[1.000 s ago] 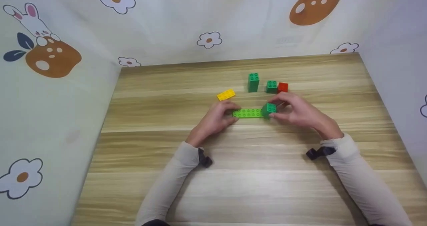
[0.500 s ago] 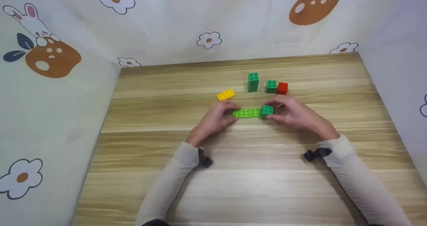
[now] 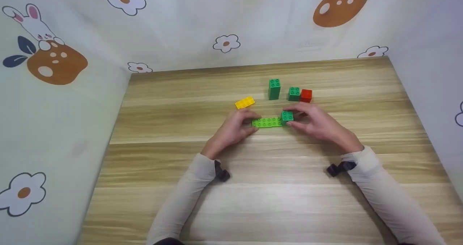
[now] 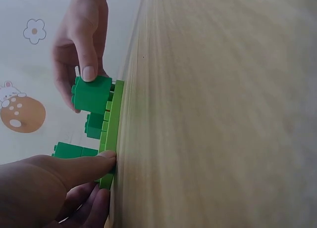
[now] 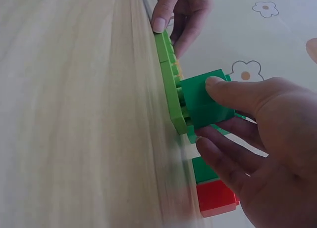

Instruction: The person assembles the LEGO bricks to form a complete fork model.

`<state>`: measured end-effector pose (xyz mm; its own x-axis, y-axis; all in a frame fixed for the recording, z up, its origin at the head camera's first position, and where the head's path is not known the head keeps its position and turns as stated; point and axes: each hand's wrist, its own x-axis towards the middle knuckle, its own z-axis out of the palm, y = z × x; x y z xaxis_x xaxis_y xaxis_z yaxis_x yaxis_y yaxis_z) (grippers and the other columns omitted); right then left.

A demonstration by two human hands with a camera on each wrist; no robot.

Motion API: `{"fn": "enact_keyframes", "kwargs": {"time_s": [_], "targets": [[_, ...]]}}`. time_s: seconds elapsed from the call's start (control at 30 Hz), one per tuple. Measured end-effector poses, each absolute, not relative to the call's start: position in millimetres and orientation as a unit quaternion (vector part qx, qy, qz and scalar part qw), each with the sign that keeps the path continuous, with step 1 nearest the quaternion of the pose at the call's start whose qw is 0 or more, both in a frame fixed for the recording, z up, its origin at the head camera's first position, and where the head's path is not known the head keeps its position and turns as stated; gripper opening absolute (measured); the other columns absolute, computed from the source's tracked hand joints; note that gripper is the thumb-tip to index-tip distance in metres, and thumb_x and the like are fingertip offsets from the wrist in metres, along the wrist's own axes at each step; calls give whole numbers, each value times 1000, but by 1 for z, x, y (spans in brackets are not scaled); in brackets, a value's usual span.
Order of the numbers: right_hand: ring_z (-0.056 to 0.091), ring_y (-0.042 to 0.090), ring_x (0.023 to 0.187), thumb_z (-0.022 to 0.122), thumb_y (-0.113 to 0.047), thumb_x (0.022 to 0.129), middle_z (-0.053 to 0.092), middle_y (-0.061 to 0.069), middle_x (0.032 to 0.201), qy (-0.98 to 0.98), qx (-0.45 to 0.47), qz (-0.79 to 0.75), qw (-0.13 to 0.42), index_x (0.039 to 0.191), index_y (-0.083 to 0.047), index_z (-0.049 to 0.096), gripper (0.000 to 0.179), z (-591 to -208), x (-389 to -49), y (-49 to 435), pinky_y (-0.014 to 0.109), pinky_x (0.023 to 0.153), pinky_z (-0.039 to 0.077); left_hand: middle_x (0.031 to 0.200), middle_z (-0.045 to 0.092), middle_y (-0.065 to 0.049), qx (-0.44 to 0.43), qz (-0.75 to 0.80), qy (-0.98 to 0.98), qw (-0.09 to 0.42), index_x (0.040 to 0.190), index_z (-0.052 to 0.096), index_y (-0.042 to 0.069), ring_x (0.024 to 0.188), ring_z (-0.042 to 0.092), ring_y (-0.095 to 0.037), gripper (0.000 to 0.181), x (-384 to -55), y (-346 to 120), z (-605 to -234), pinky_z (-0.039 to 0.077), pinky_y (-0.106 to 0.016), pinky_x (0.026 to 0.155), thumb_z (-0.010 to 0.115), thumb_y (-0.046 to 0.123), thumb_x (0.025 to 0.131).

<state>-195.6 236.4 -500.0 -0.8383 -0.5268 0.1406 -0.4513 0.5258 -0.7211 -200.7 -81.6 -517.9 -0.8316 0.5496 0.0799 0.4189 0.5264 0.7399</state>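
Observation:
My left hand pinches the left end of a long light-green studded strip on the table, thumb along its near edge. A seam in the strip shows in the right wrist view. Between thumb and fingers my right hand holds a dark-green block with studs on top. The block is over the strip's right end, slightly tilted in the left wrist view, its underside right at the studs.
Behind the strip stand a tall green block, a shorter green block and a red block beside it. A yellow studded brick lies just beyond my left hand. A patterned cloth wall borders the wooden table.
My right hand has moved slightly left with the dark-green block, which has turned squarer to the strip. The left hand and the strip stay in place.

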Motion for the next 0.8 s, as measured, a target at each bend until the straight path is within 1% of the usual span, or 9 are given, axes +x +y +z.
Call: {"fn": "enact_keyframes", "kwargs": {"time_s": [0.1, 0.27, 0.37, 0.53, 0.8], "targets": [[75, 25, 114, 86, -12, 93, 77, 9, 130, 875, -276, -395, 41, 136, -7, 72, 46, -502, -196, 234, 47, 102, 62, 133, 75, -9, 274, 399, 871, 84, 131, 77, 7, 129, 68, -25, 36, -200, -82, -517, 52, -40, 118, 82, 9, 95], [74, 25, 119, 88, -14, 92, 77, 9, 130, 884, -272, -379, 36, 135, -8, 72, 46, -502, -195, 232, 49, 108, 59, 133, 75, -9, 270, 402, 871, 87, 131, 77, 8, 129, 67, -25, 36, -199, -82, -518, 52, -40, 118, 83, 9, 95], [74, 25, 119, 87, -13, 93, 77, 8, 129, 884, -269, -379, 46, 135, -9, 70, 46, -503, -196, 233, 50, 109, 59, 133, 75, -9, 270, 404, 870, 86, 131, 77, 7, 129, 67, -25, 36, -199, -82, -518, 52, -40, 118, 83, 9, 95], [76, 26, 119, 87, -11, 92, 78, 8, 126, 876, -255, -402, 78, 134, -10, 67, 46, -503, -195, 235, 49, 107, 60, 133, 76, -8, 272, 401, 871, 81, 131, 78, 8, 130, 67, -25, 36, -199, -82, -519, 51, -40, 119, 83, 10, 95], [74, 26, 121, 88, -15, 92, 78, 6, 127, 883, -243, -393, 87, 135, -13, 69, 47, -504, -197, 238, 53, 114, 55, 132, 76, -7, 267, 401, 872, 87, 131, 78, 9, 129, 67, -25, 36, -199, -83, -517, 51, -41, 119, 83, 11, 95]]}}
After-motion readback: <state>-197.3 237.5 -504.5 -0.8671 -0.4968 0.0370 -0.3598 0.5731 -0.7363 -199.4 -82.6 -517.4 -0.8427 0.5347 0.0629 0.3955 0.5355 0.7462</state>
